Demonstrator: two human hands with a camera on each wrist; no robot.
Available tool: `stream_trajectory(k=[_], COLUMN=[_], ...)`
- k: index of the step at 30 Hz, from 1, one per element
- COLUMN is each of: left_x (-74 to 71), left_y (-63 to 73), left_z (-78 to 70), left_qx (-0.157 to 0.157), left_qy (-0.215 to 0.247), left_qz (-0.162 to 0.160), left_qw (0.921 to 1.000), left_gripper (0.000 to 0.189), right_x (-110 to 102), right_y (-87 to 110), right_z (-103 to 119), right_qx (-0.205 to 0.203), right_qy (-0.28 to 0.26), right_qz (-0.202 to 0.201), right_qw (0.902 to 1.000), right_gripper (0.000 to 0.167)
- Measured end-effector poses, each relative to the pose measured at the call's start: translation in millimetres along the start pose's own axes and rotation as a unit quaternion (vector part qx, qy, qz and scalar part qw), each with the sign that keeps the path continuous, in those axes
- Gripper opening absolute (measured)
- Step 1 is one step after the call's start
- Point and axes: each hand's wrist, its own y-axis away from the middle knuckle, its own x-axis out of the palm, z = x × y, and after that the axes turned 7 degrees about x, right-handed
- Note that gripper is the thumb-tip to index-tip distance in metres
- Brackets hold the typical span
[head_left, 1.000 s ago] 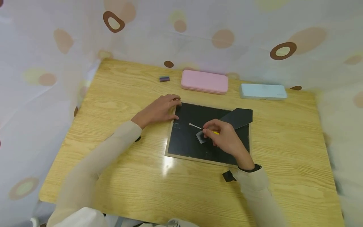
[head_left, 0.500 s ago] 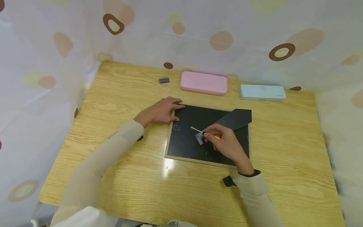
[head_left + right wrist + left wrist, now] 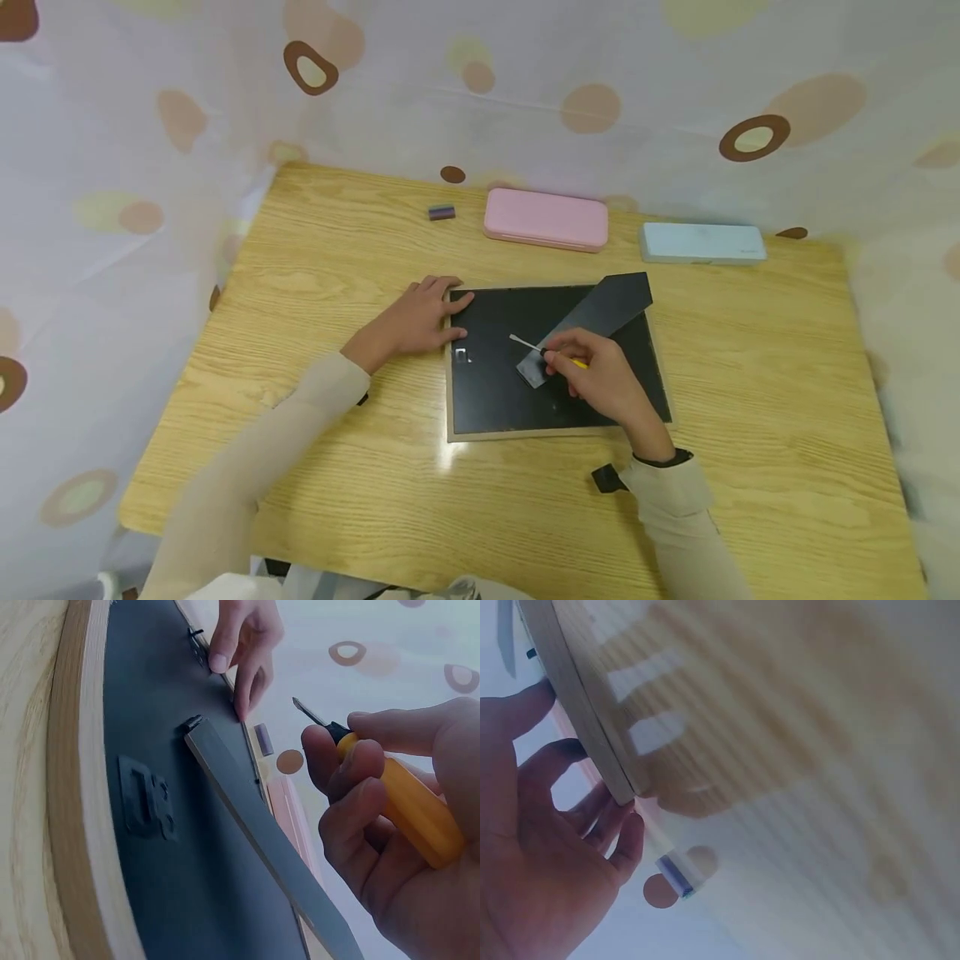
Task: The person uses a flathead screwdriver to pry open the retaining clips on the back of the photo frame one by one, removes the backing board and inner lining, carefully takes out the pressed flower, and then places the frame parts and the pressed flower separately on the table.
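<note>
A picture frame [image 3: 495, 404] lies back up on the table, its black backing board edged by a thin light wood border. My left hand [image 3: 417, 322] grips its far left corner, with fingertips over the wooden edge [image 3: 592, 727]. A dark easel stand [image 3: 596, 317] slants across the board. Above that stand, my right hand [image 3: 603, 379] holds a screwdriver by its yellow handle [image 3: 420, 814]. The metal tip points up and to the left, apart from the board. A small hanging bracket [image 3: 146, 799] on the board shows in the right wrist view.
Behind the frame lie a pink case [image 3: 546, 218], a pale blue case [image 3: 703, 243] and a small dark striped block [image 3: 442, 212]. A spotted curtain [image 3: 525, 83] surrounds the wooden table [image 3: 337, 492]. A black piece [image 3: 607, 478] hangs by the right wrist.
The picture frame has turned counterclockwise, its near left corner moving toward me. My left hand has moved slightly nearer along with it. My right hand still holds the screwdriver, almost in the same place.
</note>
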Motion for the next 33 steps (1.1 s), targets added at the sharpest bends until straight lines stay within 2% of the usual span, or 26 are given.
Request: stream_trajectory(k=[4,13,23,28,33], left_x=[2.2,7.9,11.9,13.6,14.2], left_y=[8.2,30.7,48.3,54.6,60.2], left_z=[-6.4,-25.2,-44.3,-55.1,-67.8], left_qx=[-0.011,-0.023,0.003,0.02,0.041], left_qy=[0.003,0.005,-0.014,-0.002,0.021], left_qz=[-0.011,-0.001,0.003,0.008,0.012], left_qw=[0.9999,0.9997,0.9999,0.9998,0.9989], left_gripper=[0.067,0.073,0.079,0.083,0.077], right_x=[0.7,1.1,3.9,4.8,2.7], right_y=[-1.9,-2.4,-2.2,-1.3,-0.3], right_z=[-1.7,-1.1,-1.5,-3.2,-2.6], right_qx=[0.007,0.028,0.02,0.017,0.017], right_qy=[0.0,0.002,0.016,0.026,0.039], right_qz=[0.001,0.007,0.001,0.0,-0.004], right_qw=[1.0,0.9996,0.9997,0.9995,0.9991], right_gripper=[0.015,0.016,0.013,0.012,0.012])
